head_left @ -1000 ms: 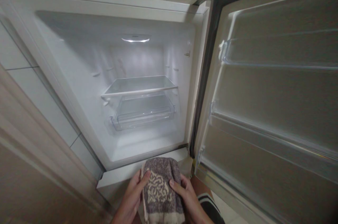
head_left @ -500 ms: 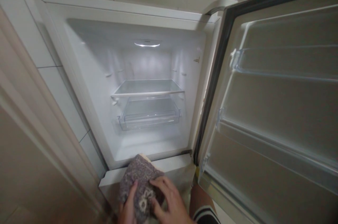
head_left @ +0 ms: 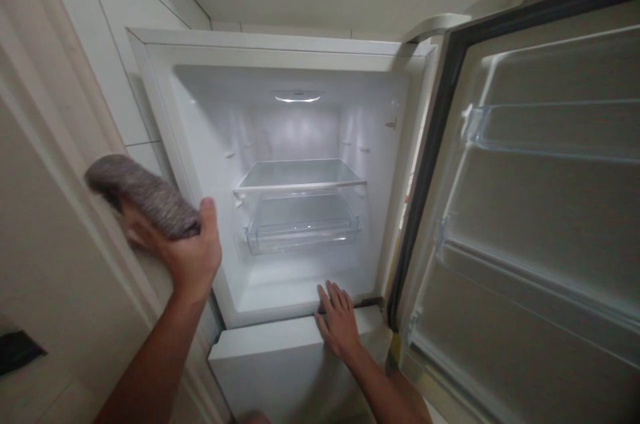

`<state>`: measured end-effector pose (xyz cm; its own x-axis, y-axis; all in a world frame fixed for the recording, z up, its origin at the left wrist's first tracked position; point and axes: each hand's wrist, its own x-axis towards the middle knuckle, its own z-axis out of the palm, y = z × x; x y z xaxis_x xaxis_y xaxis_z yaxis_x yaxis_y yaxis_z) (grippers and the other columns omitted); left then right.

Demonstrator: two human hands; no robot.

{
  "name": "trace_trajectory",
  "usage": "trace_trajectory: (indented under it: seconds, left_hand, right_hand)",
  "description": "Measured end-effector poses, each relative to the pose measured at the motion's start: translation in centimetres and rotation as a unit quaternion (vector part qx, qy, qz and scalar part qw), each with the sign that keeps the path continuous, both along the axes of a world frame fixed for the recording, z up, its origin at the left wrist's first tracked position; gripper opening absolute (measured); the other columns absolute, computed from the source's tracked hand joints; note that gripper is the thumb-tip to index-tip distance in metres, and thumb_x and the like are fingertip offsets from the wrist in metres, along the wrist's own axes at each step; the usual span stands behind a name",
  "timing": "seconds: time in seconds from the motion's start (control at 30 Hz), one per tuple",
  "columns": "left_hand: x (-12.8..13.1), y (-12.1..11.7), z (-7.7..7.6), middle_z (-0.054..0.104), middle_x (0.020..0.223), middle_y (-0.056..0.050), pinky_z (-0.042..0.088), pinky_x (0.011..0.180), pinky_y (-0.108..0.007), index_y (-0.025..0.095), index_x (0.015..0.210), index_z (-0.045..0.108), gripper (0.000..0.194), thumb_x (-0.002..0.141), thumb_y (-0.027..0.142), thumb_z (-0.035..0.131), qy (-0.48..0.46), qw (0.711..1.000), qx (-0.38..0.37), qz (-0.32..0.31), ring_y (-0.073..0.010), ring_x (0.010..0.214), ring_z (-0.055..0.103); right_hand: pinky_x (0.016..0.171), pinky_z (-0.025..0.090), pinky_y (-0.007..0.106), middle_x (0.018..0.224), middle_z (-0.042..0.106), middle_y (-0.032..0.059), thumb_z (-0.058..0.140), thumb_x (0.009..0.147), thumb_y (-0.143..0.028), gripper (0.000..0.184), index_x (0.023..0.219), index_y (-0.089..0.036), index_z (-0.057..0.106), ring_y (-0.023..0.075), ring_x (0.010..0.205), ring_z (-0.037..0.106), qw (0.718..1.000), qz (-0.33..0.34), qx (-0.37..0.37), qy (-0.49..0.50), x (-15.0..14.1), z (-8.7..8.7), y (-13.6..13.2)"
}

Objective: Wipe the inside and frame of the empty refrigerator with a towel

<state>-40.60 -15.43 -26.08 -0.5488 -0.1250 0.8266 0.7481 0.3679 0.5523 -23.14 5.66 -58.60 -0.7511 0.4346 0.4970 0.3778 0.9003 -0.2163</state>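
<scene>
A folded grey-brown cloth point(head_left: 150, 194) lies across my left hand point(head_left: 193, 257), which grips it in front of the door frame on the left. My thumb points up at the cloth's near end, and the fingers curl beneath it. Low in the middle, my right hand point(head_left: 340, 321) rests at the front lower edge of the open fridge compartment point(head_left: 285, 277), fingers stretched out and holding nothing. Inside the fridge are a glass shelf point(head_left: 300, 174) and a clear plastic drawer point(head_left: 303, 234) below it. A small lamp point(head_left: 298, 96) glows under the ceiling.
The fridge door point(head_left: 530, 211) stands open on the right, with clear door racks point(head_left: 555, 134). Below the compartment is a closed lower white door point(head_left: 285, 371). A wooden door frame point(head_left: 75, 97) runs close along the left. A tiled wall point(head_left: 115, 71) is behind it.
Both hands were together on the cloth at the bottom middle. My left hand has carried it up and left, and my right hand has let go and moved to the fridge's lower edge.
</scene>
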Motion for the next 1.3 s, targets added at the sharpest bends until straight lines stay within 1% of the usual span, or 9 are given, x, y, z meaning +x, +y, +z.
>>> trace_trajectory:
  seconds: [0.13,0.27,0.5,0.6,0.67,0.77,0.9,1.0,1.3]
  left_hand:
    - [-4.1,2.3,1.9,-0.004,0.179,-0.035,0.002,0.13,-0.074,-0.002,0.171,0.004,0.113,0.1,0.06,0.067,-0.046,0.994,-0.097,0.008,-0.0493,0.167,-0.003]
    - [-4.9,3.0,4.3,0.01,0.178,-0.035,0.015,0.132,-0.067,-0.005,0.17,0.005,0.102,0.105,0.045,0.066,-0.011,0.996,-0.068,0.055,-0.046,0.166,0.011]
    - [-6.4,4.0,17.2,0.017,0.181,-0.018,0.025,0.128,-0.068,0.006,0.171,0.009,0.092,0.111,0.068,0.041,0.079,0.991,-0.041,0.098,-0.043,0.161,0.025]
    - [-7.7,3.7,22.6,0.037,0.175,-0.004,0.032,0.12,-0.071,0.012,0.163,0.034,0.079,0.112,0.071,0.024,0.162,0.983,-0.026,0.087,-0.0355,0.156,0.036]
    - [-8.4,3.0,24.5,0.054,0.164,-0.004,0.038,0.109,-0.073,0.011,0.138,0.058,0.081,0.11,0.076,0.018,0.213,0.973,-0.055,0.069,-0.0356,0.15,0.044]
    - [-8.6,2.0,24.3,0.053,0.164,-0.01,0.039,0.098,-0.072,0.008,0.121,0.066,0.09,0.108,0.08,0.013,0.248,0.961,-0.116,0.047,-0.037,0.15,0.043]
    - [-8.3,1.3,19.0,0.023,0.182,-0.008,0.03,0.12,-0.074,0.012,0.164,0.037,0.08,0.112,0.07,0.021,0.245,0.961,-0.115,0.059,-0.0374,0.164,0.024]
    - [-8.3,1.5,11.4,0.02,0.181,-0.014,0.028,0.132,-0.061,0.011,0.172,0.022,0.076,0.113,0.056,0.041,0.197,0.971,-0.103,0.083,-0.0351,0.167,0.022]
    - [-6.0,0.3,-22.7,0.043,0.155,-0.036,0.049,0.114,-0.062,0.005,0.15,0.045,0.062,0.106,0.048,0.054,-0.034,0.973,-0.17,0.149,-0.0459,0.151,0.044]
  right_hand:
    - [0.132,0.03,0.048,0.175,0.037,0.0033,0.055,0.109,-0.044,0.065,0.171,-0.03,0.041,0.0273,0.159,0.04,0.999,0.005,0.03,0.019,0.2,-2.7,0.3]
    - [0.131,0.03,0.049,0.175,0.037,0.0033,0.055,0.109,-0.045,0.069,0.173,-0.032,0.035,0.029,0.158,0.042,0.997,-0.001,0.052,0.054,-0.3,-3.6,0.4]
    - [0.126,0.036,0.053,0.175,0.036,0.0053,0.055,0.107,-0.041,0.081,0.178,-0.033,0.017,0.0338,0.155,0.047,0.993,0.002,0.085,0.076,-0.7,-3.9,0.4]
    - [0.125,0.038,0.053,0.175,0.036,0.0043,0.056,0.106,-0.04,0.082,0.178,-0.033,0.017,0.0336,0.154,0.048,0.992,-0.004,0.095,0.08,-0.6,-3.8,0.5]
    - [0.124,0.039,0.053,0.175,0.035,0.0034,0.056,0.106,-0.039,0.081,0.178,-0.033,0.018,0.0329,0.154,0.048,0.992,-0.005,0.101,0.078,-0.6,-3.8,0.5]
    - [0.124,0.039,0.052,0.176,0.035,0.0022,0.055,0.108,-0.042,0.079,0.177,-0.034,0.019,0.0319,0.155,0.047,0.992,-0.003,0.096,0.076,-0.6,-3.7,0.5]
    - [0.127,0.036,0.053,0.176,0.035,0.0037,0.052,0.11,-0.044,0.078,0.178,-0.034,0.015,0.0323,0.156,0.045,0.994,-0.006,0.086,0.065,-0.5,-3.7,0.4]
    - [0.129,0.033,0.054,0.177,0.033,0.0065,0.05,0.11,-0.041,0.078,0.178,-0.031,0.016,0.0329,0.158,0.042,0.995,-0.005,0.087,0.041,-0.5,-3.8,0.5]
    - [0.133,0.027,0.048,0.176,0.036,0.0053,0.05,0.11,-0.045,0.063,0.17,-0.027,0.042,0.0279,0.161,0.037,0.998,-0.009,0.059,0.01,-0.1,-2.8,0.2]
